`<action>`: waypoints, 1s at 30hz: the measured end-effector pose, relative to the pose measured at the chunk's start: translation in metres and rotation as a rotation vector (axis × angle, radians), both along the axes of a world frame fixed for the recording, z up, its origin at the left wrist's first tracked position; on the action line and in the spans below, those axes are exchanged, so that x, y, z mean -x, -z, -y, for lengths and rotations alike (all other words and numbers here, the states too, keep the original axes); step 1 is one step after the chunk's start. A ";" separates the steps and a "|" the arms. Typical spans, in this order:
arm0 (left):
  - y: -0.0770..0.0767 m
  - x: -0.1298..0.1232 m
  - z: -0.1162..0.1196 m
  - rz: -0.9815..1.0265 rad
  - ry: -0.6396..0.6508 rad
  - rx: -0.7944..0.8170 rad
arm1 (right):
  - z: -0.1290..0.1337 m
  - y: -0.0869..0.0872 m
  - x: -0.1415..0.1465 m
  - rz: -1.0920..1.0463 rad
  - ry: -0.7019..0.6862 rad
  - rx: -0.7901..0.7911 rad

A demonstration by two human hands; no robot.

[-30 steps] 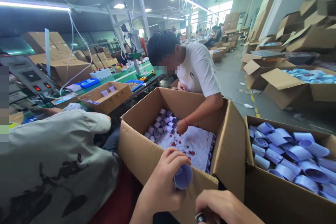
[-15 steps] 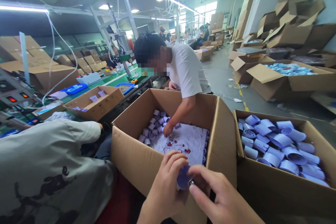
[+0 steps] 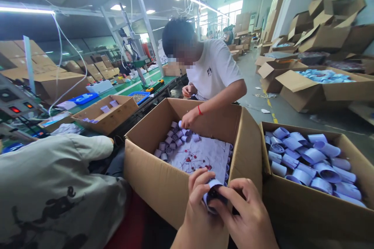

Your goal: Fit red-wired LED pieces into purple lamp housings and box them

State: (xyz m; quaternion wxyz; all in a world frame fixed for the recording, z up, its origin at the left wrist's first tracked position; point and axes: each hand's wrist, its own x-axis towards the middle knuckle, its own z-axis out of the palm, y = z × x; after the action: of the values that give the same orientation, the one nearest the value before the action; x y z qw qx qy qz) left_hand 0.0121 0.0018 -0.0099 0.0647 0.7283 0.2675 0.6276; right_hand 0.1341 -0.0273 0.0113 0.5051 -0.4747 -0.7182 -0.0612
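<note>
Wrapped around a pale purple cylindrical cup (image 3: 214, 183), my left hand (image 3: 198, 206) holds it with the open end tilted toward the camera. My right hand (image 3: 245, 206) has its thumb and index finger inside the cup's mouth; whatever they pinch there is hidden in the dark interior. Both hands are over the near edge of a large cardboard box (image 3: 154, 175). Inside that box lie a white sheet (image 3: 214, 149), small red parts with thin wires (image 3: 191, 158) and several purple cups (image 3: 175, 136) along the left side.
Across the box, a person in a white shirt (image 3: 219, 62) reaches into it. Another person's grey-clad back (image 3: 58, 186) is at the left. A second box (image 3: 306, 198) of purple cylinders stands at right. A green workbench (image 3: 122, 89) runs along the left.
My hands have moved right, and my right fingers have gone into the cup, now turned mouth toward the camera. The person opposite has straightened somewhat and moved a hand back to the cups.
</note>
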 end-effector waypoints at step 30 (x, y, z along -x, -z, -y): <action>-0.004 0.030 -0.013 0.093 0.385 0.418 | -0.015 -0.013 0.002 -0.526 -0.376 0.559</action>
State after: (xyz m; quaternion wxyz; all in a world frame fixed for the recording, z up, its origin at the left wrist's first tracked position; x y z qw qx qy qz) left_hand -0.0178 0.0150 -0.0061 0.3435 0.7070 0.2449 0.5676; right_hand 0.1317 -0.0118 0.0247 0.5253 -0.4536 -0.6280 0.3521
